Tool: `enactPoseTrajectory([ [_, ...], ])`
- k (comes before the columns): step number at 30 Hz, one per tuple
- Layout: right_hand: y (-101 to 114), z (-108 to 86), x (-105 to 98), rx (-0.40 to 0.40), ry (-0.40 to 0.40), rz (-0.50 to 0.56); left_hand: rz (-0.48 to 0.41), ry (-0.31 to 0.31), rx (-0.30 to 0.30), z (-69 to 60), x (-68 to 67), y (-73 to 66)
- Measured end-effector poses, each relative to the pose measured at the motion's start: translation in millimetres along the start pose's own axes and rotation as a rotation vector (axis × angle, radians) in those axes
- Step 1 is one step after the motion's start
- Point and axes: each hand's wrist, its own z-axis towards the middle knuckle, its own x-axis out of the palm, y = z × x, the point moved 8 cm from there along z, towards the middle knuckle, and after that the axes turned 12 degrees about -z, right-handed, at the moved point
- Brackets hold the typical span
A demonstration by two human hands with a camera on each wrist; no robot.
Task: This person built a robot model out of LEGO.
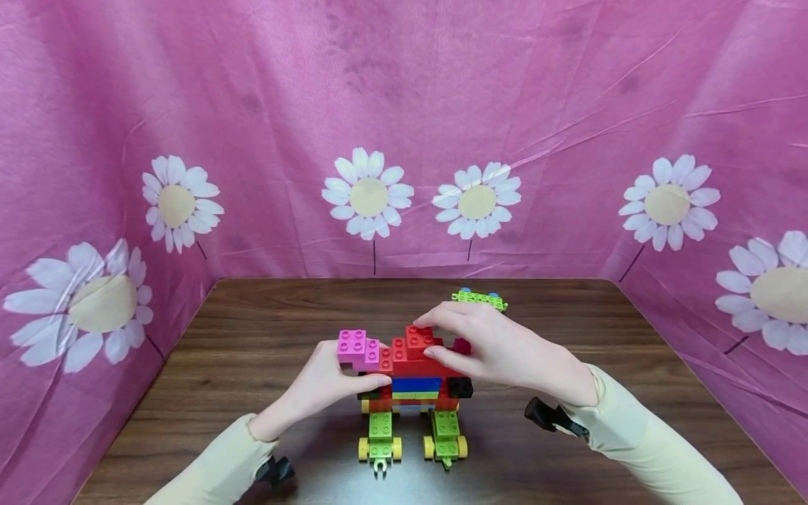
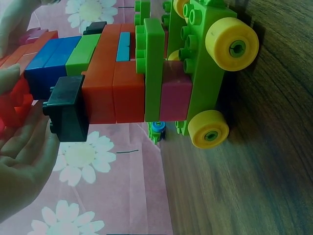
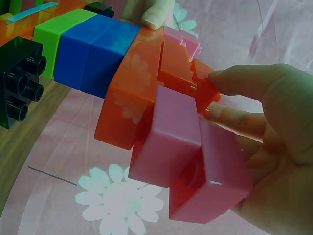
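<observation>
A toy brick build [image 1: 416,385] stands upright on two green wheeled bases [image 1: 381,428] with yellow wheels. Blue, green and red layers make up its body, and black bricks [image 2: 71,107] stick out at both sides. My left hand [image 1: 312,386] grips its upper left side, thumb across the front and fingers behind, below stepped pink bricks [image 1: 352,344]. At the top, my right hand [image 1: 505,344] pinches a red brick [image 1: 419,341] between thumb and fingers. More pink bricks [image 3: 178,127] jut out on the right side, partly hidden by that hand in the head view.
Behind the right hand, a green wheeled base [image 1: 477,299] with blue wheels lies near the far edge of the brown wooden table [image 1: 265,308]. A pink cloth [image 1: 404,84] with white flowers hangs around the table's back and sides.
</observation>
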Motion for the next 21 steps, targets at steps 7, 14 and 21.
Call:
enactPoseTrajectory([
  [7, 1.2, 1.1, 1.2, 0.004, 0.008, 0.017, -0.003, 0.000, -0.006, 0.0, -0.5, 0.6],
  [14, 1.9, 1.0, 0.3, -0.011, -0.025, 0.029, -0.011, 0.004, -0.027, -0.1, 0.0, 2.1],
  [21, 1.6, 0.9, 0.2, -0.020, -0.049, 0.049, -0.009, -0.001, -0.027, 0.1, 0.1, 1.7],
])
